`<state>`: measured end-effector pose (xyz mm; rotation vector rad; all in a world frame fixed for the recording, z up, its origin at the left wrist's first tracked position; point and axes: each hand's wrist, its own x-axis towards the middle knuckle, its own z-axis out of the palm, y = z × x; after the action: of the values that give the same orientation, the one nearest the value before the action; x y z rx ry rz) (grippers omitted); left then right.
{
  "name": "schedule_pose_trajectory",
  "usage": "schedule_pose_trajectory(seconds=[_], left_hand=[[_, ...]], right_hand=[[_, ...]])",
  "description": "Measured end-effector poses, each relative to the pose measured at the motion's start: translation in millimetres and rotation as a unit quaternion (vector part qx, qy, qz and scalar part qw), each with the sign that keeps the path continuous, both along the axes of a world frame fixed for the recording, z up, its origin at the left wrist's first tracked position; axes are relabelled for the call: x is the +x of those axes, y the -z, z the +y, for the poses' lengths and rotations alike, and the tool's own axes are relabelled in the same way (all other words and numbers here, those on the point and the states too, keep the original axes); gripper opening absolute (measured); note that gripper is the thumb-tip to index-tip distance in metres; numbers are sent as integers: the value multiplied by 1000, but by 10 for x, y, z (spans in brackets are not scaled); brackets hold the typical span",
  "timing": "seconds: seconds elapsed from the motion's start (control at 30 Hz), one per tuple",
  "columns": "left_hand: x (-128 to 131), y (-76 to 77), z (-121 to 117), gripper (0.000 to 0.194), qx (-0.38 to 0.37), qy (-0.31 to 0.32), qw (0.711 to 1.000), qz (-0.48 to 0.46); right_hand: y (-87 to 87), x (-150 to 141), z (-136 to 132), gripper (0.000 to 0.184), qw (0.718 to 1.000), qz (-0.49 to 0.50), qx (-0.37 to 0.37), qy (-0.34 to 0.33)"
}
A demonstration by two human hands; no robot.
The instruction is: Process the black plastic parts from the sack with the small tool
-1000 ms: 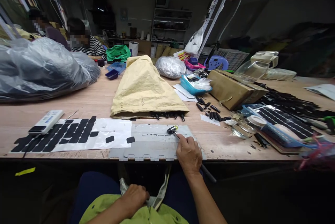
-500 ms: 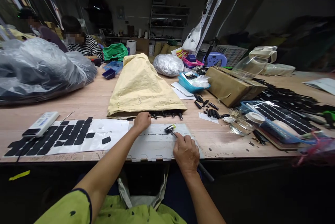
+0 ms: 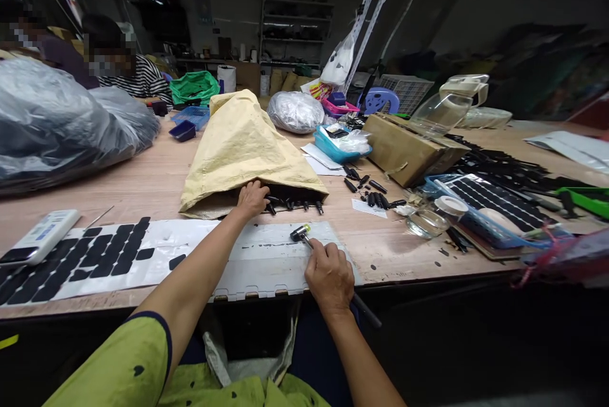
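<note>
My right hand (image 3: 329,277) is closed round the black handle of a small hammer (image 3: 301,233), whose head rests on a grey plastic board (image 3: 266,264) at the table's near edge. My left hand (image 3: 252,198) reaches under the lifted mouth of a tan woven sack (image 3: 242,141), fingers curled at several small black plastic parts (image 3: 292,204) spilling out of it; whether they grip one is hidden. A white sheet with rows of black rectangular pads (image 3: 95,258) lies to the left of the board.
A white remote (image 3: 40,237) lies at the left. Big grey plastic bags (image 3: 57,125) fill the far left, two people behind them. On the right lie a cardboard box (image 3: 409,148), a solar panel (image 3: 490,207), a glass jar (image 3: 435,217) and a blue tray (image 3: 335,148).
My left hand rose from my lap, crossed the board and now reaches into the sack's mouth. The right hand kept the hammer in place. The view shifted slightly right.
</note>
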<state>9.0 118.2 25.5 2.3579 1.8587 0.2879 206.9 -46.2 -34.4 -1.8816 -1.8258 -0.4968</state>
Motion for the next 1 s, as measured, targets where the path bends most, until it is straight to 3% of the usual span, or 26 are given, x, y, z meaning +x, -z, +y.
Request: schedule_pose_trajectory(seconds=[0.17,0.3,0.43,0.67,0.8,1.0], left_hand=[[-65,10,-353,22,45,31,997,-53],[-121,115,-866,18,10,69,991,-115],[-146,252,-1180,17,-12,47,988,-150],[-177,301,-1198,18,-23,8,976,-216],[-179,287,-1191,16,-32,5,974,-225],[-188,303,-1190,17,-30,14,975,-221]], right_hand=[[-3,-7,3,31,1000,-5,9,3],[-5,-8,4,30,1000,-8,4,1],[-8,-13,-6,30,1000,-1,-2,0],[-38,34,8,27,998,47,-35,-6],[-124,51,4,31,985,152,-67,-34],[-289,-264,-124,35,927,324,-44,-185]])
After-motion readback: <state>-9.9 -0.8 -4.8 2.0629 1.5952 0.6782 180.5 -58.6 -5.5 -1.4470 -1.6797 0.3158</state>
